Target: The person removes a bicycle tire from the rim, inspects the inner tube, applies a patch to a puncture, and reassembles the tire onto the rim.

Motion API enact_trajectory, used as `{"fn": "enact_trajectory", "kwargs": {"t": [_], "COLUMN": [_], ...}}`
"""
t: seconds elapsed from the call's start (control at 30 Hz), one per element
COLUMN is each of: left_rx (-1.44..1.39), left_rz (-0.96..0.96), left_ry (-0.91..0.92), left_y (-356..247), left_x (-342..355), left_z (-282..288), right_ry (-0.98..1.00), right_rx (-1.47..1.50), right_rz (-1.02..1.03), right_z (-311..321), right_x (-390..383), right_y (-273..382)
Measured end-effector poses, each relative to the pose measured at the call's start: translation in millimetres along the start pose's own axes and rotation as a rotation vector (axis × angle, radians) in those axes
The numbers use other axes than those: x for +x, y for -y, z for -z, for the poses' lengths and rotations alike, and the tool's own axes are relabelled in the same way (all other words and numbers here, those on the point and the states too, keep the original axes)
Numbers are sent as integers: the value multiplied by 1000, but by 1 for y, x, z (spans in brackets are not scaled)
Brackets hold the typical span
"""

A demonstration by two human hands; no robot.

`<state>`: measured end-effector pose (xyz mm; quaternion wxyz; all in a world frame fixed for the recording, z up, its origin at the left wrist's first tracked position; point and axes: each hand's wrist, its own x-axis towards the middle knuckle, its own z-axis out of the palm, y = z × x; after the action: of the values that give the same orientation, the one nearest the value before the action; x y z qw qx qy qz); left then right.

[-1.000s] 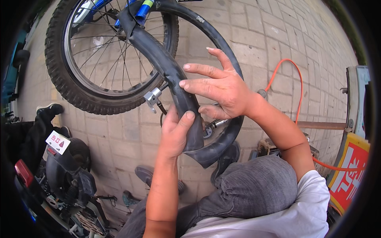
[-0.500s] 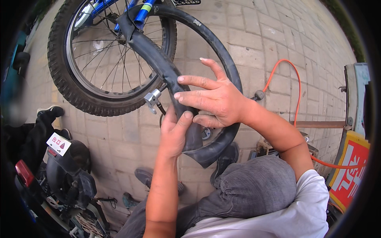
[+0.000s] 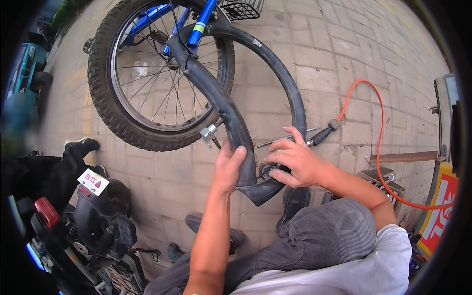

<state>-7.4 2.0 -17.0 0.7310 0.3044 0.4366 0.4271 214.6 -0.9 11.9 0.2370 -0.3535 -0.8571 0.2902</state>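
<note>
My left hand (image 3: 228,167) grips a black inner tube (image 3: 221,101), whose flattened, folded length runs from the blue bicycle fork (image 3: 200,27) to a lower bend. At that bend's right, my right hand (image 3: 292,160) has curled fingers on a small dark part (image 3: 267,169), too hidden to make out. A silver fitting (image 3: 209,132) on a short hose sits left of the tube, beside the spoked wheel (image 3: 118,125). Just beyond my right hand are a long thin metal tool (image 3: 263,144) and a dark air chuck (image 3: 322,135) on an orange hose (image 3: 380,123).
A parked scooter (image 3: 88,219) and a person's dark-clad leg (image 3: 64,172) are at the left. A teal vehicle (image 3: 24,73) stands farther back. At right are a red-yellow signboard (image 3: 435,221), a rusty bar (image 3: 403,156) and metal items (image 3: 381,179) on the paving (image 3: 324,69).
My right hand has moved off the face of the tube, down to the bend's right, its fingers now curled. My left hand keeps its grip. The whole view has shifted slightly right.
</note>
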Motion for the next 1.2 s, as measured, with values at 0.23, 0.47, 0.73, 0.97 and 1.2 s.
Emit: {"fn": "enact_trajectory", "kwargs": {"t": [0.23, 0.47, 0.73, 0.97, 1.2], "left_rx": [426, 604, 752, 1165, 83], "left_rz": [-170, -84, 213, 128, -221], "left_ry": [-147, -299, -295, -342, -197], "left_y": [24, 55, 34, -8, -18], "left_x": [34, 43, 27, -6, -9], "left_z": [48, 45, 35, 33, -13], "right_ry": [-342, -325, -411, -486, -241], "right_rx": [881, 1031, 1047, 1184, 2162], "right_rz": [-548, -594, -679, -630, -446], "right_z": [-9, -50, -75, -100, -41], "right_x": [1, -11, -29, -27, 28], "right_y": [-5, -49, -88, -88, 2]}}
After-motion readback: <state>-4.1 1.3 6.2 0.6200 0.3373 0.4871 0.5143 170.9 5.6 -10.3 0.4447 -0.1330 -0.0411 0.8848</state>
